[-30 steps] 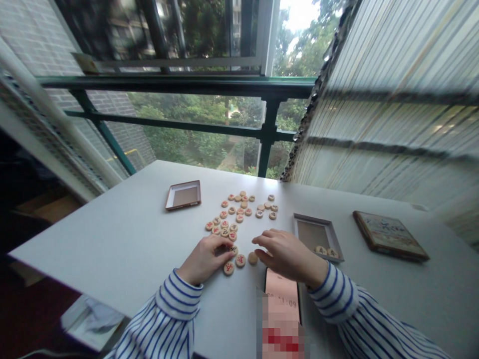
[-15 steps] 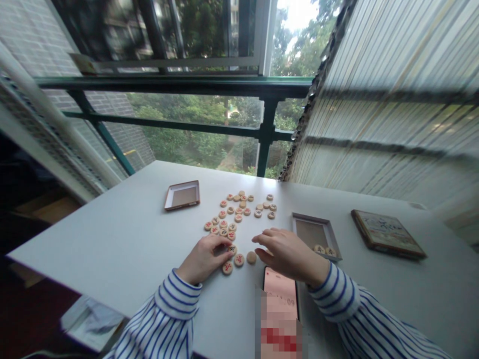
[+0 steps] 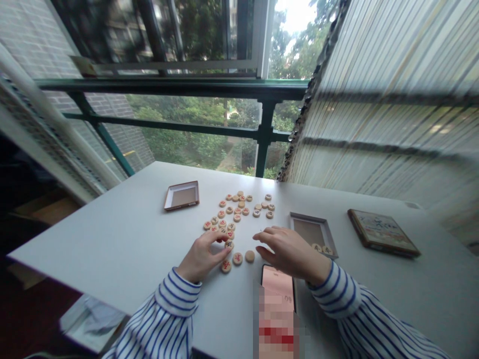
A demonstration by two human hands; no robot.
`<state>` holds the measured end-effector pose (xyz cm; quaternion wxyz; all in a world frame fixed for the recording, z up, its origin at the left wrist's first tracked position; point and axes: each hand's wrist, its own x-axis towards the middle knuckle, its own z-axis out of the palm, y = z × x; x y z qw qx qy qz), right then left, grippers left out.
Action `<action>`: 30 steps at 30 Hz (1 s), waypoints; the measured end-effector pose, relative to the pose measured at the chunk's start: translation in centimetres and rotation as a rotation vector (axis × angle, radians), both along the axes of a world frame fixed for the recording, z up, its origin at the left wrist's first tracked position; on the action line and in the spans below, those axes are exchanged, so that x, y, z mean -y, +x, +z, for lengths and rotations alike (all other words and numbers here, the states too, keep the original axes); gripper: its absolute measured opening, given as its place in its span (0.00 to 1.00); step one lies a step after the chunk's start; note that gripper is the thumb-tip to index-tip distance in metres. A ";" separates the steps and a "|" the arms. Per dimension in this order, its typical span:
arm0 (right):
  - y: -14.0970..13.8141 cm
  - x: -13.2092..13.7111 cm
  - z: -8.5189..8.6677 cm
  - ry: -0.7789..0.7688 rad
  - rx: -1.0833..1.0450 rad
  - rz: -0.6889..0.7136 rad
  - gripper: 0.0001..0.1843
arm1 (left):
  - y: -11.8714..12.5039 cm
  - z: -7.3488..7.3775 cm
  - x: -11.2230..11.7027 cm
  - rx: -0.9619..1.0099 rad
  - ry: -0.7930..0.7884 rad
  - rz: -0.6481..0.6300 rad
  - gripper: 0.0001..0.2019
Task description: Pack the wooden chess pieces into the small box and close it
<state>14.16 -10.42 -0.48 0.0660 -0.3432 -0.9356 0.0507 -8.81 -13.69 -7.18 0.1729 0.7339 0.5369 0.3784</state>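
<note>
My left hand [image 3: 202,255] has its thumb and forefinger on either side of a round wooden xiangqi piece [image 3: 229,245] with a dark character, gripping it by its edges. Just nearer to me lie two red-marked pieces [image 3: 237,258] and a blank-faced piece [image 3: 250,256]. Beyond the left fingers, several more pieces [image 3: 222,224] spread up the white table, some red, some dark, some showing no character. My right hand [image 3: 286,251] hovers with its fingers apart and nothing in them, between the blank piece and an open shallow box [image 3: 329,229] containing two pieces [image 3: 322,249].
A phone [image 3: 277,286] lies on the white table [image 3: 130,249], close below my right hand. To the far left is a shallow box lid [image 3: 182,195]. A flat printed box [image 3: 383,233] rests at the right. Window railing and a string curtain border the table's back.
The left fingers have shifted the dark-marked piece slightly away from me, towards the cluster. My right hand stays open in nearly the same place. The whole view has drifted a little.
</note>
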 end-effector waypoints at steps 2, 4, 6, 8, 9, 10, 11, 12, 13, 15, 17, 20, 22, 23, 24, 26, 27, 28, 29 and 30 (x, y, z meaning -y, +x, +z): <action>0.2 0.0 0.2 0.005 -0.005 -0.005 0.15 | 0.0 0.1 0.0 0.010 0.037 0.030 0.10; 0.5 0.0 0.5 0.004 -0.015 -0.010 0.16 | 0.0 0.1 -0.1 0.025 0.060 0.064 0.11; 0.8 -0.1 0.8 0.003 -0.030 -0.019 0.16 | 0.0 0.1 -0.2 0.039 0.077 0.101 0.11; 1.2 -0.1 1.0 0.009 -0.042 -0.034 0.16 | 0.1 0.1 -0.2 0.051 0.097 0.133 0.12; 1.4 -0.1 1.1 0.014 -0.046 -0.042 0.16 | 0.1 0.0 -0.2 0.056 0.106 0.143 0.12; 1.6 -0.1 1.1 0.019 -0.046 -0.048 0.16 | 0.1 0.0 -0.3 0.062 0.114 0.148 0.12; 1.8 -0.1 1.2 0.023 -0.044 -0.053 0.16 | 0.2 0.1 -0.3 0.068 0.121 0.148 0.13; 2.1 -0.1 1.1 0.028 -0.042 -0.057 0.15 | 0.2 0.1 -0.3 0.072 0.128 0.145 0.13; 2.4 -0.1 1.1 0.033 -0.041 -0.061 0.15 | 0.3 0.2 -0.3 0.072 0.135 0.141 0.13; 3.1 -0.2 1.0 0.040 -0.048 -0.073 0.15 | 0.6 0.4 -0.2 0.062 0.148 0.129 0.14; 3.8 -0.2 1.0 0.041 -0.065 -0.082 0.15 | 1.2 0.7 -0.2 0.044 0.160 0.110 0.14; 4.9 -0.3 1.3 0.046 -0.088 -0.106 0.16 | 2.3 1.5 -0.2 0.023 0.188 0.066 0.14; 5.7 -0.5 1.7 0.058 -0.099 -0.133 0.16 | 3.1 2.1 -0.3 0.010 0.213 0.044 0.13; 6.1 -0.5 1.9 0.064 -0.103 -0.144 0.16 | 3.5 2.4 -0.4 0.002 0.216 0.036 0.13; 6.4 -0.6 2.1 0.067 -0.105 -0.152 0.16 | 3.9 2.7 -0.5 -0.004 0.213 0.031 0.13; 7.1 -0.8 2.5 0.064 -0.111 -0.172 0.16 | 4.6 3.3 -0.7 -0.007 0.202 0.021 0.13; 7.4 -1.0 2.7 0.062 -0.115 -0.184 0.16 | 5.0 3.5 -0.8 -0.004 0.198 0.016 0.14; 7.7 -1.1 2.8 0.061 -0.123 -0.195 0.16 | 5.3 3.7 -0.9 0.005 0.195 0.009 0.14; 7.9 -1.2 3.0 0.059 -0.131 -0.204 0.16 | 5.7 3.8 -1.0 0.019 0.195 -0.001 0.14; 8.1 -1.3 3.1 0.058 -0.140 -0.212 0.16 | 6.1 3.9 -1.1 0.036 0.195 -0.014 0.14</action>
